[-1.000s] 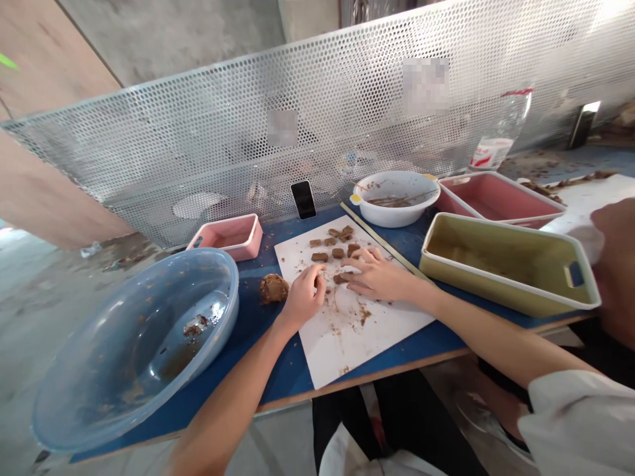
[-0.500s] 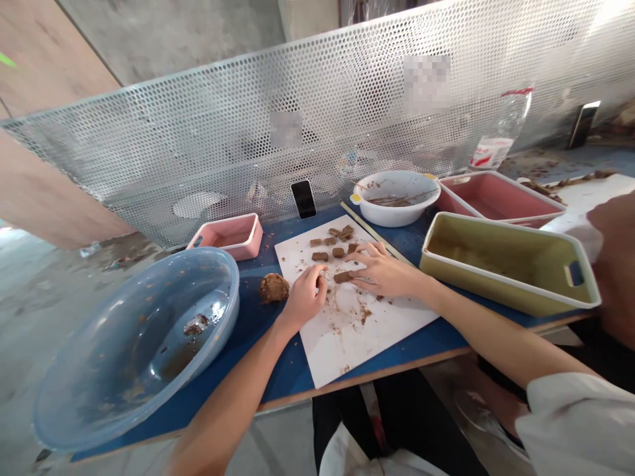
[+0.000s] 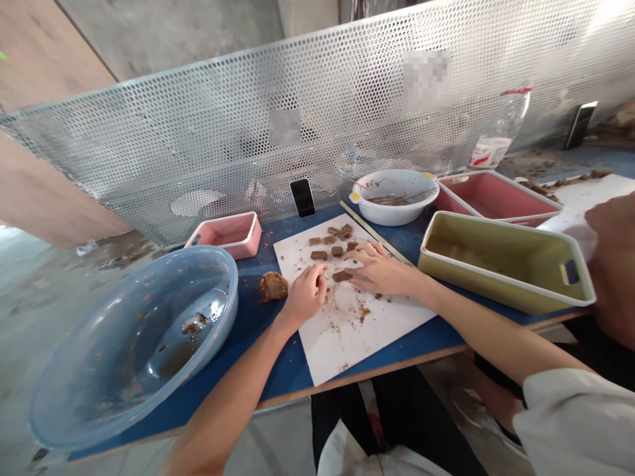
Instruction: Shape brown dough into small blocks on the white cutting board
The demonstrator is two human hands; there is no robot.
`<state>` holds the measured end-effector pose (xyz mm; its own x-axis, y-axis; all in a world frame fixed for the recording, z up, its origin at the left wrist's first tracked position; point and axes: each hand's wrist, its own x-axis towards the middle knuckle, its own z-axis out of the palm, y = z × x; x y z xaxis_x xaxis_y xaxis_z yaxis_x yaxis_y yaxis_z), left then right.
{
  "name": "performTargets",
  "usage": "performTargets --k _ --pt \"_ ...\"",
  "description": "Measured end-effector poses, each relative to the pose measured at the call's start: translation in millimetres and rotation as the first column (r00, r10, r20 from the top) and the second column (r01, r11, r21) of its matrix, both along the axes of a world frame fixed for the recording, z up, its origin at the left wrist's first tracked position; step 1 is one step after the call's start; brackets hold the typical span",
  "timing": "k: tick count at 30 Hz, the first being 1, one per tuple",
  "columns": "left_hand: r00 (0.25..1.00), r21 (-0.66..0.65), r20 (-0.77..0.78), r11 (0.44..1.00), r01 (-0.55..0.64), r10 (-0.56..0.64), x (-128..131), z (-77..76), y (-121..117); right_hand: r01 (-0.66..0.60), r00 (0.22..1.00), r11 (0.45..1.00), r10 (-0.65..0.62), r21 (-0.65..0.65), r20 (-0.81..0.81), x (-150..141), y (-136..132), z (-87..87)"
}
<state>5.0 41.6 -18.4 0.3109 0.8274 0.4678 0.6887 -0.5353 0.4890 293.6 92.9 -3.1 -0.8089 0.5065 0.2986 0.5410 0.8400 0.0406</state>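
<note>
While a small brown clay-like block (image 3: 341,276) lay near the middle of a white rectangular board (image 3: 342,344), the right hand (image 3: 380,271) reached over the board at its 3 o'clock, fingers spread apart, their tips at the block's near end. At the block's 8 o'clock was the left hand (image 3: 306,291), its fingers curled, with thumb and forefinger close together; whether they pinched anything could not be told. More brown blocks (image 3: 319,254) sat on the board toward 12 o'clock, with crumbs scattered around.

Just off the board, at 9 o'clock, was a rough brown lump (image 3: 272,287) on the blue-topped bench (image 3: 278,370). Farther out, a large translucent blue plastic basin (image 3: 124,357) stood tilted at 8 o'clock, and a small pink white-rimmed basket (image 3: 231,237) between 9 and 10. A black-screened phone (image 3: 302,198) leaned upright at 11. Toward 1 o'clock came a pale thin strip (image 3: 370,229) and a white oval plastic bowl (image 3: 394,210) holding brown twigs. An olive-green plastic bin (image 3: 496,274) stood at 3, a pink divided tray (image 3: 516,198) at 2.
</note>
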Motion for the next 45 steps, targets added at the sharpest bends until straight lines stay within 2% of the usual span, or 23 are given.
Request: performTargets --k 10,16,21,26,35,40,45 --pt "1.000 0.003 -0.021 1.000 0.005 -0.004 1.2 2.3 -0.8 -0.099 0.995 0.995 0.099 -0.001 0.033 -5.7 -5.8 -0.2" --pt "1.000 -0.002 -0.013 1.000 0.017 -0.017 2.0 2.3 -1.6 -0.092 0.995 0.995 0.093 -0.028 0.047 -11.3 -13.2 7.3" --pt "1.000 0.001 -0.016 1.000 0.020 -0.020 2.4 0.4 -0.7 -0.102 0.994 0.994 0.103 -0.051 0.032 -12.1 -10.7 1.9" --pt "1.000 0.026 -0.023 1.000 0.009 -0.009 0.5 -2.3 1.3 -0.080 0.997 0.997 0.079 0.000 -0.024 -5.1 -3.9 -1.3" --pt "0.999 -0.016 -0.037 1.000 0.005 -0.005 1.2 -0.5 0.4 -0.085 0.996 0.996 0.084 -0.040 -0.026 3.8 -0.2 10.0" --pt "0.999 -0.010 -0.035 1.000 0.009 -0.010 2.1 -0.7 0.2 -0.098 0.995 0.995 0.098 0.011 0.014 0.1 -2.7 4.2" --pt "0.999 -0.022 -0.043 1.000 0.013 -0.014 1.4 -0.7 0.4 -0.065 0.997 0.996 0.066 0.057 -0.025 -2.5 -2.6 0.3"
